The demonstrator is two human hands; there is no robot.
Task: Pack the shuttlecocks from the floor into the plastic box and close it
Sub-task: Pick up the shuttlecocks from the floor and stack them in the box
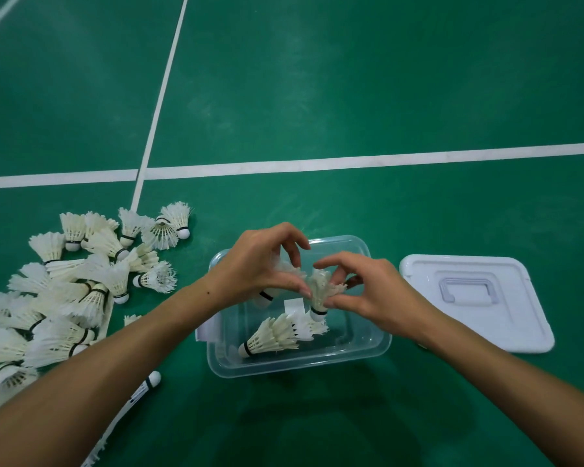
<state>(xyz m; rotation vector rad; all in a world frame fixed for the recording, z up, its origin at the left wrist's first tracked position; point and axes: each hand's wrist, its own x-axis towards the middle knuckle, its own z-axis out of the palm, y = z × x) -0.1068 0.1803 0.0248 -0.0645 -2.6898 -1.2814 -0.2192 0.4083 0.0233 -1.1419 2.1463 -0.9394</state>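
Two bare forearms reach in from the bottom edge and meet above the clear box. Left hand hovers over the box's far left part, fingers curled, thumb and fingertips pinching the feathers of a shuttlecock whose black-banded cork shows just under the palm. Right hand is just beside it, thumb and fingers pinching the ragged skirt of a second shuttlecock, which hangs cork down over the middle of the box. Both hands are clamped on feathers, fingertips nearly touching each other.

Inside the box, on its floor, lies a nested stack of shuttlecocks on its side, cork pointing toward the near left corner. A white label sits on the box's left wall, and another pale patch shows under the hands.

Right of the box, touching or almost touching its rim, the white lid lies flat on the green floor, handle recess facing up.

Left of the box, well apart from it, a loose pile of white shuttlecocks spreads across the floor to the frame's left edge. A racket handle lies near the left forearm. White court lines cross the floor beyond.
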